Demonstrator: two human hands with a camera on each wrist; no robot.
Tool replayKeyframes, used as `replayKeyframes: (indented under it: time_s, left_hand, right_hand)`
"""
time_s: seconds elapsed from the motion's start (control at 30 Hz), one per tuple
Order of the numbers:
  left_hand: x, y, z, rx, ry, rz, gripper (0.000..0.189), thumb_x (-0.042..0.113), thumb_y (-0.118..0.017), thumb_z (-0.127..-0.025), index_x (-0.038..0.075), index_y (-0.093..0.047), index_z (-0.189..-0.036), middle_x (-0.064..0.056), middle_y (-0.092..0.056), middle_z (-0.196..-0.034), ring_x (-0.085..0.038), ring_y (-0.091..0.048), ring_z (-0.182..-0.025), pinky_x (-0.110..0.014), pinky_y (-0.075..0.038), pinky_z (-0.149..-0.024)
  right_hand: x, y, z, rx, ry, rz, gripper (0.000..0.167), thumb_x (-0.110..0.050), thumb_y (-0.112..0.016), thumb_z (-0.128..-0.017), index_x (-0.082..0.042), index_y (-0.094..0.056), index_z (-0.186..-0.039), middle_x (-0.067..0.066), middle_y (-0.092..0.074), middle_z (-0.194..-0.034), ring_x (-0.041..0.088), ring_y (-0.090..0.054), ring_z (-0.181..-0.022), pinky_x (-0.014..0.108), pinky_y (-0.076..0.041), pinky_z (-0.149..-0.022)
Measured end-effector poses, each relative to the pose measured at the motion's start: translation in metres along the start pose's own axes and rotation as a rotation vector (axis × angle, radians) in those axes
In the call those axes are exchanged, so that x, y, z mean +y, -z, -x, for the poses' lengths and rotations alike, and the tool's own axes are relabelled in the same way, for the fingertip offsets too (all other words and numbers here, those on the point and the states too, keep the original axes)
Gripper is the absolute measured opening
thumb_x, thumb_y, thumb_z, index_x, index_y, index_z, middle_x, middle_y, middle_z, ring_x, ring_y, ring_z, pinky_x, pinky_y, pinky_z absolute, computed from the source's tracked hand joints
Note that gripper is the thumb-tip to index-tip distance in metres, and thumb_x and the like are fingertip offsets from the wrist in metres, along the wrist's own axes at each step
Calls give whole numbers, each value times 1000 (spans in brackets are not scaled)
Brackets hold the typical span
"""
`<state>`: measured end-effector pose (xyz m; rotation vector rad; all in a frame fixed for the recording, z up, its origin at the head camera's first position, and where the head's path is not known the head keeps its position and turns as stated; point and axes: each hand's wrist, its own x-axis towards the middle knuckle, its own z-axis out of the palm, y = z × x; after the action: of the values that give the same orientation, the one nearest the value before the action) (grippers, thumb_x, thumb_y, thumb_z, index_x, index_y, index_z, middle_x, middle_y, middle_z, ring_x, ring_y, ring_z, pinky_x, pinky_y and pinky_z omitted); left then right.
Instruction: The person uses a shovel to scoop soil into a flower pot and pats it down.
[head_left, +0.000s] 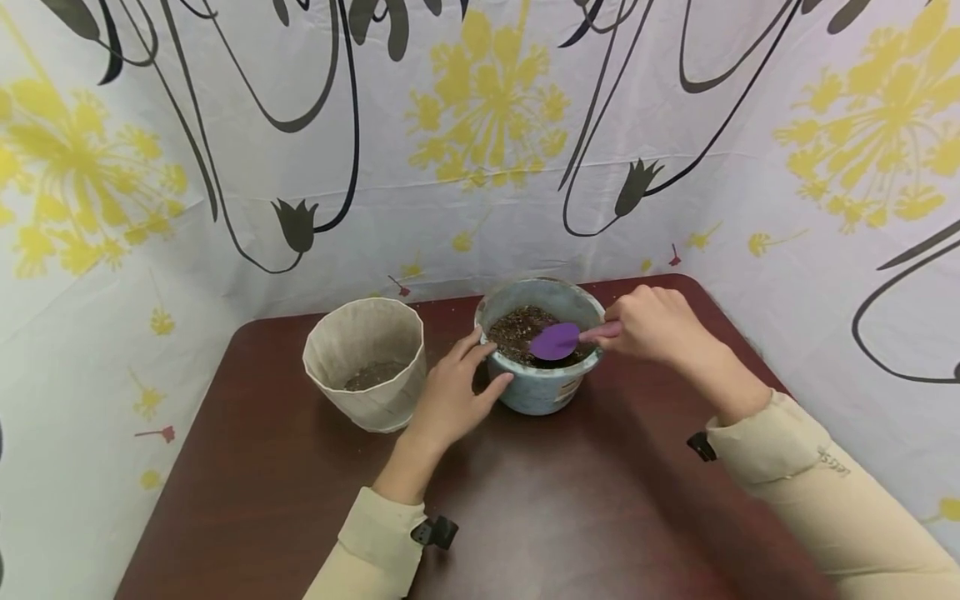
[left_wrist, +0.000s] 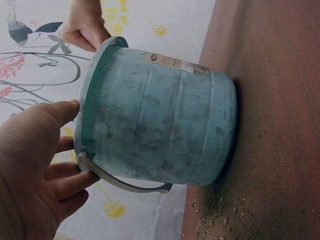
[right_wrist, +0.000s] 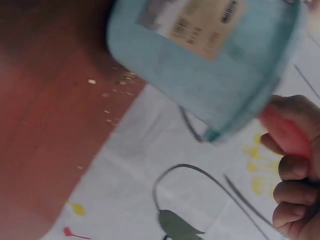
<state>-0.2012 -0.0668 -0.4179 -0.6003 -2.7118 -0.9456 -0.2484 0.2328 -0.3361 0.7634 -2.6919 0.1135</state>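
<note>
A light blue plastic bucket (head_left: 534,390) with soil (head_left: 517,333) in it stands upright on the table. My left hand (head_left: 453,396) holds its left rim, thumb against the near side and fingers farther round by the handle joint (left_wrist: 84,157). My right hand (head_left: 656,325) grips the pink handle (right_wrist: 285,131) of a trowel with a purple blade (head_left: 555,342). The blade is over the soil inside the bucket; whether its tip is in the soil I cannot tell. Left of the bucket stands a whitish ribbed pot (head_left: 386,404) with a little soil at its bottom.
The dark red-brown table (head_left: 300,517) ends at a patterned cloth backdrop (head_left: 450,217) behind and at the sides. Soil crumbs (left_wrist: 215,220) lie on the tabletop near the bucket's base. The bucket's grey handle (left_wrist: 130,186) hangs down its side.
</note>
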Motion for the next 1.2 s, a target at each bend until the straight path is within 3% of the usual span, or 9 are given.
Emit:
replayKeyframes:
  time_s: [0.07,0.2,0.3,0.4,0.67,0.8,0.93,1.03,1.2]
  left_hand:
    - [0,0,0,-5,0,2,57,46,-65,-98,12,-58,-143,-9,-41,-158,-36,-53,-133,-54,-45,-106]
    - [0,1,-2,-1,-4,7,57,46,-65,-98,11,-59,-142,-10,-41,-158,-37,-52,-133,-54,-45,-107]
    - [1,2,-3,5,-4,6,56,46,-65,-98,11,-59,-141,-10,-41,-158,-38,-53,-132,-55,-44,-107]
    - [2,2,-3,5,5,6,57,47,-65,-98,10,-60,-141,-10,-41,-158,-39,-53,-131,-55,-44,-106]
    - [3,-1,-4,24,24,-18,65,53,-61,-98,7,-56,-144,-10,-44,-156,-37,-54,-131,-53,-45,-107]
    - [2,-2,-3,36,22,-16,65,53,-61,-98,7,-56,-144,-11,-45,-155,-37,-55,-130,-53,-46,-106]
    - [2,-2,-2,38,24,-9,65,53,-61,-98,7,-56,-144,-10,-45,-156,-36,-55,-130,-53,-46,-106]
    - [2,-3,-2,35,25,-6,66,53,-62,-98,7,-56,-144,-10,-45,-156,-36,-54,-131,-54,-45,-106]
    - [1,-3,-1,43,18,1,65,52,-62,-98,6,-57,-143,-10,-46,-155,-35,-53,-132,-53,-45,-107]
  right_hand:
    - [0,10,-1,40,28,21,32,-37,-89,-74,-27,-65,-56,-13,-49,-49,19,-50,-45,37,-38,-37]
    - [0,22,-6,162,96,62,21,-32,-90,-73,-26,-72,-65,-9,-47,-56,23,-50,-47,41,-38,-36]
    - [0,17,-10,253,136,101,13,-30,-90,-73,-25,-80,-79,-4,-43,-60,25,-46,-47,41,-36,-35]
    - [0,6,-13,305,163,149,18,-24,-91,-73,-17,-74,-76,0,-43,-63,27,-45,-45,43,-37,-35]
    - [-4,4,-20,149,179,216,37,-28,-88,-78,-10,-59,-64,2,-49,-59,24,-45,-41,39,-37,-35]
    - [0,5,-25,302,293,197,35,-25,-84,-83,-11,-57,-64,1,-42,-62,24,-42,-43,38,-34,-34]
    - [4,-5,-28,455,413,163,39,-35,-60,-103,-11,-66,-73,3,-39,-68,20,-36,-46,35,-32,-33]
    - [7,-12,-26,435,477,149,43,-37,-50,-107,-12,-73,-80,3,-42,-71,18,-37,-47,32,-32,-34]
    - [13,-2,-20,281,504,88,10,-21,-85,-81,-15,-77,-83,0,-46,-75,18,-43,-46,33,-32,-36]
